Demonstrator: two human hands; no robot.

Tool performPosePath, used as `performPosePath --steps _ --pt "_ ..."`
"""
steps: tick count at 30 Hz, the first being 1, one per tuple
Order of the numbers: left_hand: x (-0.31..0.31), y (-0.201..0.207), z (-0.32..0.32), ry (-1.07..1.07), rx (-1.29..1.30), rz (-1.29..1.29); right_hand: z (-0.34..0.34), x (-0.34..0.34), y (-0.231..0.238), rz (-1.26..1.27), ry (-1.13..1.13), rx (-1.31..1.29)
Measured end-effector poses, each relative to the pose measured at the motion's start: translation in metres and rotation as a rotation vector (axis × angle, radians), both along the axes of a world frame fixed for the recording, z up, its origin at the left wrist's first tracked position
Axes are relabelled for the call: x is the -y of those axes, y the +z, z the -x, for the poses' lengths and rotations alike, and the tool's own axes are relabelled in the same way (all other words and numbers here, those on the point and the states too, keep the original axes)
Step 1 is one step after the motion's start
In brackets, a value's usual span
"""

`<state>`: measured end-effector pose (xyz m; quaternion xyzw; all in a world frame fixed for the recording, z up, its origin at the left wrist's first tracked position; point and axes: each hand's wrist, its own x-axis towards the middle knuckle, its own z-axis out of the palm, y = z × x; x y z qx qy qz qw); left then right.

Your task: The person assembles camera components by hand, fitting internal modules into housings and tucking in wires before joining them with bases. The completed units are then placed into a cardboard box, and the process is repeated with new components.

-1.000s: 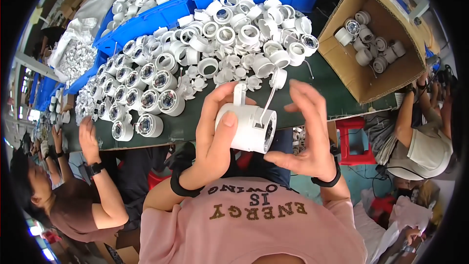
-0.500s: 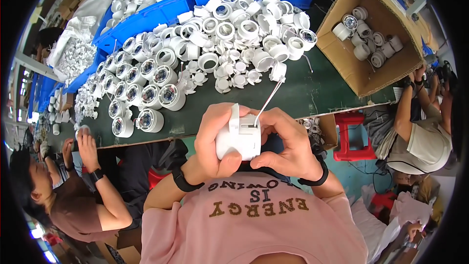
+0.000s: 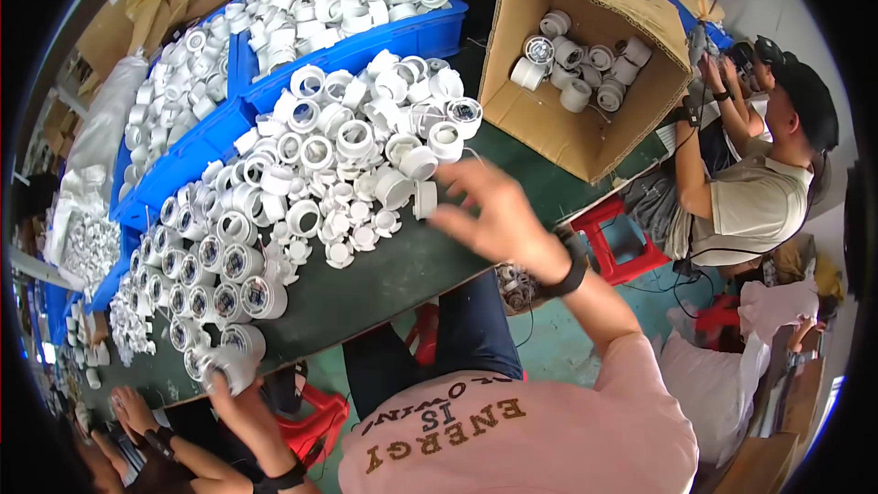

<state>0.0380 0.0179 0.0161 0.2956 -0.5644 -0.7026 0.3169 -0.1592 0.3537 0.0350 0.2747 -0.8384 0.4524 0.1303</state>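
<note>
My left hand [image 3: 240, 407] is closed around a white cylindrical housing [image 3: 236, 368] at the near left of the table. The held housing is beside a cluster of similar upright white housings [image 3: 263, 296], which have round electronic parts showing in their tops. To the right, my right hand [image 3: 498, 220] reaches out with fingers apart, nothing gripped between them. Its fingertips are close to a white ring-shaped part [image 3: 425, 199] at the near edge of the pile; whether they touch cannot be told. Small white caps [image 3: 338, 220] lie left of that hand.
Blue bins [image 3: 366, 41] full of white rings stand behind the pile. A cardboard box [image 3: 540, 123] holding several white housings sits on the right of the dark green tabletop [image 3: 384, 288]. Co-worker's hands [image 3: 137, 413] are at lower left; another person [image 3: 741, 192] sits right, near a red stool [image 3: 622, 242].
My hands have parted from the wired white housing held at my chest. The left went to the housings at left, the right to the pile's near edge. The view has shifted.
</note>
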Motion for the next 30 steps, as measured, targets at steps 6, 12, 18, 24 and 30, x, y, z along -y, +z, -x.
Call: performPosePath --steps 6,12,18,24,30 --pt "0.146 -0.044 -0.05 0.291 0.334 0.295 0.177 -0.11 -0.059 -0.36 -0.844 -0.239" --pt "0.14 -0.033 -0.026 0.274 0.237 0.525 0.242 -0.131 -0.101 -0.549 -0.849 -0.095" --pt "0.129 -0.043 0.035 0.307 0.019 0.424 0.237 -0.149 -0.098 -0.642 -0.993 -0.115" --pt "0.132 -0.045 0.034 0.506 0.061 0.601 0.219 -0.136 -0.091 -0.49 -0.895 0.002" --pt "0.176 -0.047 0.034 0.542 -0.399 -0.229 0.172 -0.118 -0.073 -0.128 -0.639 0.012"
